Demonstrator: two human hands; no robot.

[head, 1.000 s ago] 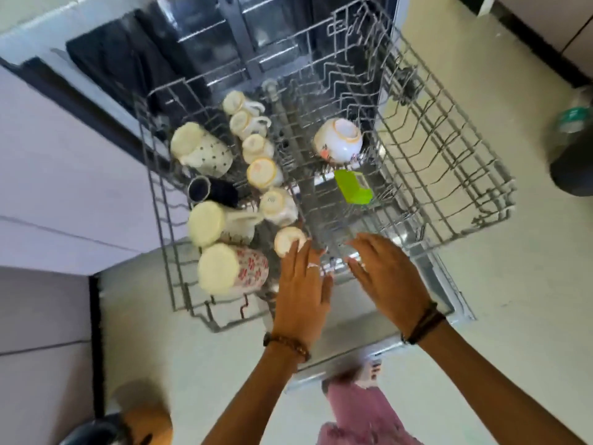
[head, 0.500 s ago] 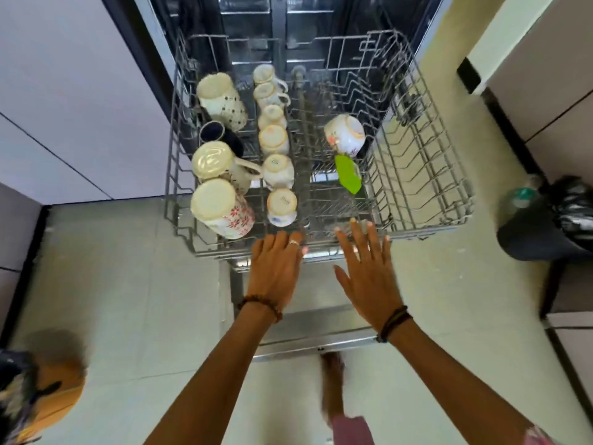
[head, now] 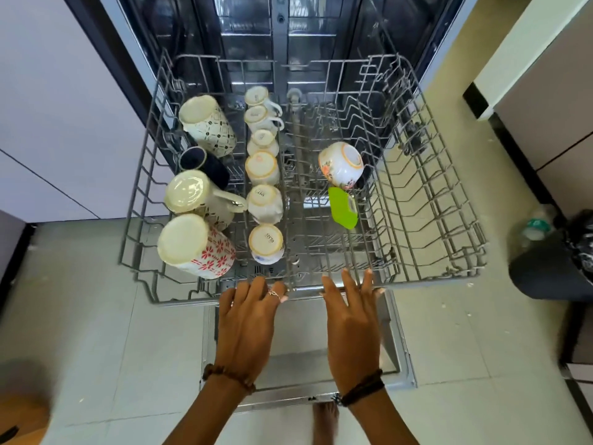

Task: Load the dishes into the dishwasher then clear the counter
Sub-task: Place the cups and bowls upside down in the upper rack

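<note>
The grey wire dishwasher rack (head: 449,239) is pulled out over the open dishwasher door (head: 394,358). Large mugs stand upside down along its left side, among them a red-flowered mug (head: 195,248) and a dotted mug (head: 208,126). A row of several small white cups (head: 264,200) runs down the middle. A floral bowl (head: 341,165) and a green plastic piece (head: 342,207) sit further right. My left hand (head: 248,319) and my right hand (head: 351,316) lie flat, fingers spread, fingertips at the rack's front rail, holding nothing.
The dishwasher cavity (head: 279,36) is dark behind the rack. White cabinet fronts (head: 48,107) stand at left. A black bin (head: 552,268) with a plastic bottle (head: 532,229) stands at right on the tiled floor. The rack's right half holds bare wire tines.
The view has swung to face the rack squarely. Both hands have shifted from above the rack's front to its front rail, fingers stretched out.
</note>
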